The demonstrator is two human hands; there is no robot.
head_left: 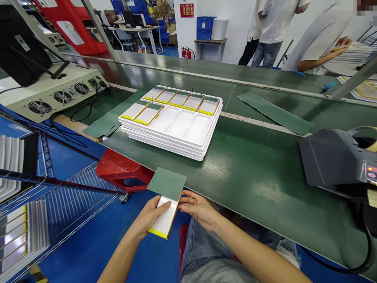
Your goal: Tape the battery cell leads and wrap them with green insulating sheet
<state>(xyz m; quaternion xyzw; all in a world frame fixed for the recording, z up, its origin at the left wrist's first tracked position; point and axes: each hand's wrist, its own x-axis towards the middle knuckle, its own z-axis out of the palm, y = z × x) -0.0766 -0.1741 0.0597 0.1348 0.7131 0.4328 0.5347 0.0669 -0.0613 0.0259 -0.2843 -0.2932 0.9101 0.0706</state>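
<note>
While the left hand (149, 216) holds a flat white pack (167, 217), thumb across its face, the pack's long axis points toward the bench (253, 165), yellow end (158, 232) nearer than the thumb, green sheet (167, 183) beyond it; rightward, the right hand (200, 211), loosely curled, seems to touch the pack's edge.

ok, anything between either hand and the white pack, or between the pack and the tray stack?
Nothing visible. The left hand grips the white pack; the right hand is at its edge, contact unclear. Toward the tray stack, only green bench surface lies between.
</note>
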